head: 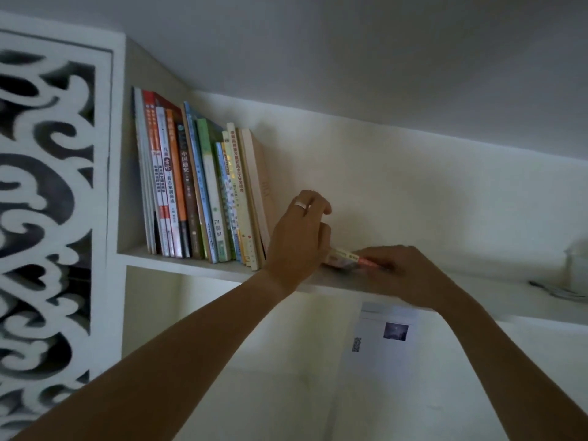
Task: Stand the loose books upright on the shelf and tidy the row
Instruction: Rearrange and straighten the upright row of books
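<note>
Fingers of the left hand [297,237] curl at the right end of the standing row of books [203,192], thumb side low against a flat-lying loose book [348,259]; whether they grip it or only brace it I cannot tell. Right hand [397,272] lies palm-down over the same book's far end, fingers bent onto it — looks like a hold, though the blur hides the fingertips.

Location: loose book flat on the shelf [191,265], just right of the row, between the two hands.

Risks (judgement):
- Row leans left, last pale volume [259,192] unsupported on its right — if the left hand leaves it, the row could fan over onto the gap.
- Loose book is thin and soft-covered; tipped up by one end it may bow or slip on the smooth painted board.
- Glass jar [577,265] stands at the far right (well apart), a sweeping elbow might reach it.

Materials: glossy paperback spines, mixed heights; matte white shelf and wall; white fretwork panel [54,186] at left, scroll-cut; printed sheet [381,342] taped below.
</note>
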The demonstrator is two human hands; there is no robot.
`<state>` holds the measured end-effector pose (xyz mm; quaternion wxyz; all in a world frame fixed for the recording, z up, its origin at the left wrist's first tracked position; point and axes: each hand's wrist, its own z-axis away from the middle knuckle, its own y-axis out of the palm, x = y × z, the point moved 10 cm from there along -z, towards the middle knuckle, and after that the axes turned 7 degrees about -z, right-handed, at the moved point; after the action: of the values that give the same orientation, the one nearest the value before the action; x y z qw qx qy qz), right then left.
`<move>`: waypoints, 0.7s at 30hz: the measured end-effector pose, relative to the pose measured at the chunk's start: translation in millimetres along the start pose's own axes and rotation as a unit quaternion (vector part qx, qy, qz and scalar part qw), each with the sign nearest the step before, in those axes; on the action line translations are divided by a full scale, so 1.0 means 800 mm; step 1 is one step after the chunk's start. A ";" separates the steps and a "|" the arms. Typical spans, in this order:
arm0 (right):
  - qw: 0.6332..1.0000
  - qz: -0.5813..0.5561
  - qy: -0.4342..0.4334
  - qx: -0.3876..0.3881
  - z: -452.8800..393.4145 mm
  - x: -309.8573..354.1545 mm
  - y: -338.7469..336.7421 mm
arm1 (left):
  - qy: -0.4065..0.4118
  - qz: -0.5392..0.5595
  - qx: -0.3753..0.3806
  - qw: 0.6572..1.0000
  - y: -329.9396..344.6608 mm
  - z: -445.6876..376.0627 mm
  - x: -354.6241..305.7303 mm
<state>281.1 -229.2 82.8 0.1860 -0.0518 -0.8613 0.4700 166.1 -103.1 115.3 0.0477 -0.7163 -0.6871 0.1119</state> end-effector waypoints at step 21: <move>0.888 -0.394 -0.064 -0.230 -0.148 0.177 0.051 | 0.070 -0.242 0.044 0.967 -0.050 0.045 0.114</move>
<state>190.3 -75.5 145.4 0.2829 0.2810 -0.9048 0.1492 121.9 -13.4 80.2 0.1527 -0.5320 -0.8294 0.0765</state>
